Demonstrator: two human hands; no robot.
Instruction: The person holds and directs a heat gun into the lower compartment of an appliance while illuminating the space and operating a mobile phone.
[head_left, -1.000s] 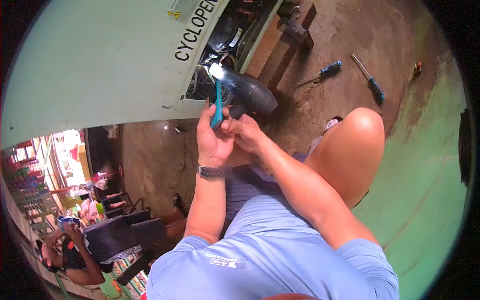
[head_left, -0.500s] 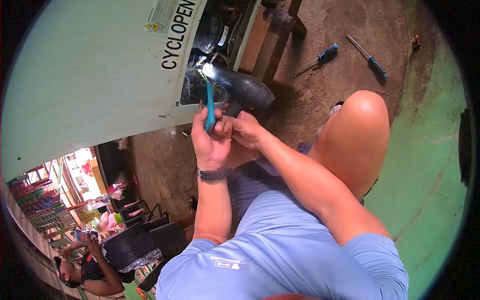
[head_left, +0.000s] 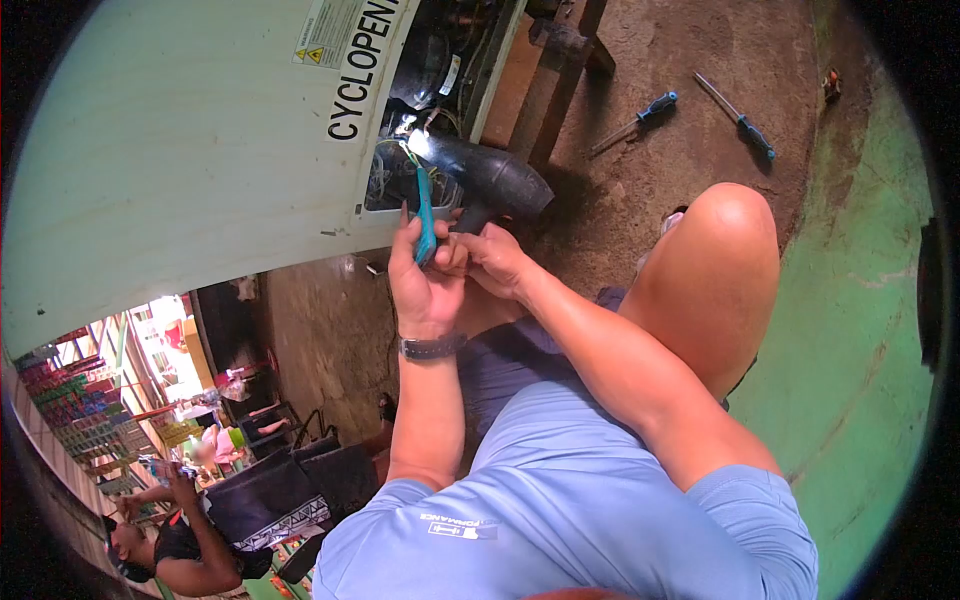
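A slim teal-handled tool point(head_left: 424, 215) is gripped in my left hand point(head_left: 428, 285), which wears a dark wristband. Its upper end reaches into the machine compartment point(head_left: 385, 180), beside a thin yellow-green wire point(head_left: 408, 152); its exact kind is hard to make out. My right hand point(head_left: 495, 258) is closed around the lower handle of a black hair dryer point(head_left: 490, 175), close beside my left hand. The dryer's nozzle points into the compartment, and its tip is brightly lit. Inside, a dark rounded compressor point(head_left: 420, 75) sits above the nozzle. My fingertips partly hide the dryer's handle.
The pale appliance panel point(head_left: 200, 130) lettered CYCLOPEN fills the upper left. A wooden support point(head_left: 530, 90) runs beside the opening. Two blue-handled screwdrivers point(head_left: 655, 103) lie on the brown floor point(head_left: 690, 40). Another person point(head_left: 190, 540) is at lower left, holding something near the face.
The view has shifted very slightly, so the appliance appears a little further right. Both hands keep their holds, with little movement. The other person's head and arms have shifted slightly.
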